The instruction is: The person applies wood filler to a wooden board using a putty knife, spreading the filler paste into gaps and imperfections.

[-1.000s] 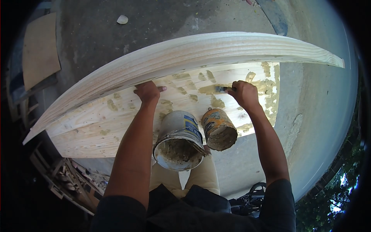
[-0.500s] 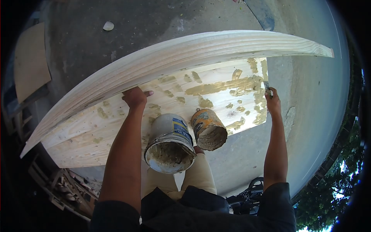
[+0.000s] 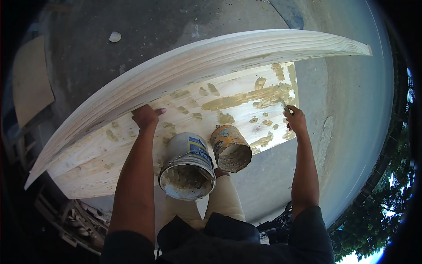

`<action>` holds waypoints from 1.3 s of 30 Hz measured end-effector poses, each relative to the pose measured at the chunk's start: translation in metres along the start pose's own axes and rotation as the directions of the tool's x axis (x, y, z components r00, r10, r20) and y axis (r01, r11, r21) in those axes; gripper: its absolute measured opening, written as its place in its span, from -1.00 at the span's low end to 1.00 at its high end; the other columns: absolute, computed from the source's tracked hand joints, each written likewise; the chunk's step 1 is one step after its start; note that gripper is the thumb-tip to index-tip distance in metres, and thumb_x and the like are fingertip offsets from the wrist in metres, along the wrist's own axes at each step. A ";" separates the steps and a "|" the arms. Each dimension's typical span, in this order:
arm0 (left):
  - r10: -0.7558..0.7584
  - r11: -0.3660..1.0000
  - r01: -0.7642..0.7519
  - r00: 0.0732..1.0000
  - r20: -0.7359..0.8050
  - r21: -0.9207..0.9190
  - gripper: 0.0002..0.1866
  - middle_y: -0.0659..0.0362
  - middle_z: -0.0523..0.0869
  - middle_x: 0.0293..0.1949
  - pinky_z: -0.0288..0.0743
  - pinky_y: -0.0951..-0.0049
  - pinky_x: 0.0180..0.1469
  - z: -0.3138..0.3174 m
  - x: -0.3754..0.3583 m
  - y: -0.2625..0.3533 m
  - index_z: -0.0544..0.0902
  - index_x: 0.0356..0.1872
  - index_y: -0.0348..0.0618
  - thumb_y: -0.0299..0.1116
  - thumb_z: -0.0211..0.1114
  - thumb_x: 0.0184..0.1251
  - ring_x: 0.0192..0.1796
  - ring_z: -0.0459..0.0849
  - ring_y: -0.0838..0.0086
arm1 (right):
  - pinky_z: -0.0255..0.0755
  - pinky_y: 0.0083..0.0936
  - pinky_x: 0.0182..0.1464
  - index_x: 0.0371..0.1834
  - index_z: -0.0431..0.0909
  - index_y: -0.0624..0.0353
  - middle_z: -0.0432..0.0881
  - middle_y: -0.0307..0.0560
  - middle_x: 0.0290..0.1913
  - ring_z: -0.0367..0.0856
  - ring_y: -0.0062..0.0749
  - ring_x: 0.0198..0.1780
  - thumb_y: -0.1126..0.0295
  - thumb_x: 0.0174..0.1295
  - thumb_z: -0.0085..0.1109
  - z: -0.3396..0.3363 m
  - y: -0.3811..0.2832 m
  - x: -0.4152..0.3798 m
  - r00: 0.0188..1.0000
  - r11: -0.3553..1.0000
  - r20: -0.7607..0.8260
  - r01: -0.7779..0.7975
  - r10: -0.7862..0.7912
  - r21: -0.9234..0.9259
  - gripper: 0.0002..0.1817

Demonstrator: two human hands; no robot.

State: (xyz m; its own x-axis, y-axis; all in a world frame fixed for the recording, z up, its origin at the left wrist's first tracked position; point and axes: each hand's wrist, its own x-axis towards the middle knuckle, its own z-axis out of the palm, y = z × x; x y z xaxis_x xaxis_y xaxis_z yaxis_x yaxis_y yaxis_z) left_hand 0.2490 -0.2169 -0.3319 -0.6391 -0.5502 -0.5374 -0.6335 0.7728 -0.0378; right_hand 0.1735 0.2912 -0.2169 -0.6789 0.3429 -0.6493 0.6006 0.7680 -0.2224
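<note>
A pale wooden panel [image 3: 176, 116] lies before me, marked with patches and streaks of brownish filler. Along its far side rises a thick wooden edge board [image 3: 211, 53], curved by the lens. My left hand [image 3: 147, 118] is at the panel where it meets this board, thumb stretched out; the other fingers are mostly hidden behind the board. Near the panel's right end, my right hand [image 3: 296, 119] is closed on a small putty knife [image 3: 285, 108], its tip by the filler streak. Two filler-crusted buckets, one white [image 3: 182, 147] and one orange [image 3: 228, 136], stand at the panel's near side.
Concrete floor [image 3: 325, 92] surrounds the panel, with a small pale lump [image 3: 115, 37] beyond it. A brown sheet [image 3: 33, 81] stands at the far left. Wood scraps [image 3: 81, 220] are heaped at lower left, and foliage [image 3: 378, 220] shows at lower right.
My right hand has moved left with the putty knife, from the panel's right edge onto its surface. My left hand stays by the edge board. The whole view has shifted slightly.
</note>
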 end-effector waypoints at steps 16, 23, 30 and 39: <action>-0.011 1.000 0.011 0.998 0.068 0.003 0.20 -0.12 0.34 0.47 0.28 0.11 0.48 -0.006 0.000 0.003 0.34 0.46 -0.18 0.27 0.64 -0.23 0.52 0.22 -0.07 | 0.63 -0.36 -0.36 0.05 0.72 0.21 0.73 0.06 -0.47 0.76 -0.28 -0.52 0.25 0.14 0.29 0.008 -0.037 0.032 0.998 0.995 0.024 -0.055 0.053 0.083 -0.58; -0.019 1.000 0.020 0.998 0.068 -0.003 0.24 -0.13 0.30 0.49 0.26 0.12 0.49 -0.011 -0.003 0.005 0.27 0.48 -0.23 0.24 0.66 -0.23 0.54 0.17 -0.08 | 0.65 -0.24 -0.16 0.04 0.72 0.25 0.74 0.18 -0.37 0.79 -0.07 -0.31 0.19 0.06 0.32 0.034 -0.023 0.047 0.969 0.964 -0.106 0.201 -0.221 -0.175 -0.50; -0.001 1.000 0.001 0.999 0.033 0.007 0.24 -0.15 0.31 0.48 0.30 0.11 0.45 -0.005 -0.002 0.000 0.24 0.48 -0.24 0.25 0.64 -0.20 0.53 0.19 -0.08 | 0.61 -0.37 -0.52 0.05 0.70 0.32 0.71 0.07 -0.42 0.72 -0.30 -0.56 0.29 0.14 0.35 -0.014 -0.005 0.067 0.991 0.980 -0.129 -0.015 0.042 0.198 -0.57; -0.049 0.999 0.049 0.997 0.058 -0.005 0.22 -0.12 0.31 0.48 0.36 0.06 0.41 -0.010 -0.004 0.005 0.25 0.47 -0.20 0.23 0.65 -0.20 0.52 0.22 -0.04 | 0.59 -0.38 -0.36 0.19 0.65 0.19 0.69 0.03 -0.41 0.72 -0.26 -0.43 0.31 0.28 0.28 0.028 -0.048 -0.010 0.906 0.961 0.327 0.272 -0.270 0.041 -0.58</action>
State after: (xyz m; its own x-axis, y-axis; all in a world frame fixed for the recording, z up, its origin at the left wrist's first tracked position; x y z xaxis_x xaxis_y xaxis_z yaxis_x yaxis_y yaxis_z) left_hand 0.2439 -0.2138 -0.3218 -0.5814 -0.5679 -0.5826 -0.6661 0.7434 -0.0599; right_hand 0.1632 0.2356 -0.2197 -0.6390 -0.0736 -0.7657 0.4106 0.8091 -0.4204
